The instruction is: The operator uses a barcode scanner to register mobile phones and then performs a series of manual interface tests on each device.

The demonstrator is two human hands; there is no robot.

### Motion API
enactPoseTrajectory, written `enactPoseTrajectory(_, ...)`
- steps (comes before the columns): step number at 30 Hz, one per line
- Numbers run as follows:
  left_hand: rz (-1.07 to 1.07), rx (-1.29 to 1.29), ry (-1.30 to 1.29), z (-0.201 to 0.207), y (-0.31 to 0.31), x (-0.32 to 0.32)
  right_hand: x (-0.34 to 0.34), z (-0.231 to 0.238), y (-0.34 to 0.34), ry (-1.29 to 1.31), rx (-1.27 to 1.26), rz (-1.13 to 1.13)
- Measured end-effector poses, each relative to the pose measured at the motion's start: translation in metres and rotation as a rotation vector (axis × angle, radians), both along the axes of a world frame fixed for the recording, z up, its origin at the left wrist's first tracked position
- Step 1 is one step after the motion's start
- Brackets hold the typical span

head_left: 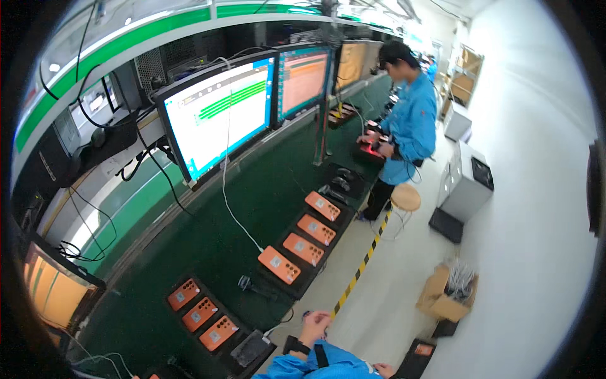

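Observation:
My left hand (314, 326), with a dark band at the wrist, is raised at the bottom centre beside the bench's front edge. Its fingers are bent together; anything between them is too small to make out. Only a little of my right hand (383, 370) shows at the lower edge, its fingers mostly cut off. Close to it is a black tray (413, 363) with an orange phone (424, 349) at its far end. A white cable runs near my left hand from a dark, flat device (250, 348) on the bench.
Orange phones lie in a row of three (201, 314) and in a longer row (303, 248) on the green bench (214, 246). A white cable reaches one phone. Monitors (218, 114) line the back. A co-worker (410, 120) in blue stands farther along. A stool (405, 197) and cardboard box (435, 297) stand on the floor.

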State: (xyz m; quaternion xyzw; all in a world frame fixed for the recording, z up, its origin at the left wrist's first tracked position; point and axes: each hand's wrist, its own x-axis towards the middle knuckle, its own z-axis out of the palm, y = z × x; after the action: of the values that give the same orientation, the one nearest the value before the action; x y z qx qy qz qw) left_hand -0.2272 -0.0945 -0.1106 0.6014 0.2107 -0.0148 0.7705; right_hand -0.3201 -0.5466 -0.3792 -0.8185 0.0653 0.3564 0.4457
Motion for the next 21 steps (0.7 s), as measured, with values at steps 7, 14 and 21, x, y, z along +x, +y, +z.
enactPoseTrajectory(7,0.901,1.042,0.373,-0.004,0.132,0.11,0.236,0.172,0.113,0.166,0.165,-0.463)
enactPoseTrajectory(14,0.916,0.828,0.832,-0.017,0.169,0.155,0.404,0.268,0.25,0.096,0.207,-0.177)
enactPoseTrajectory(21,0.924,0.778,0.86,-0.018,0.176,0.161,0.531,0.274,0.388,0.033,0.432,0.439)
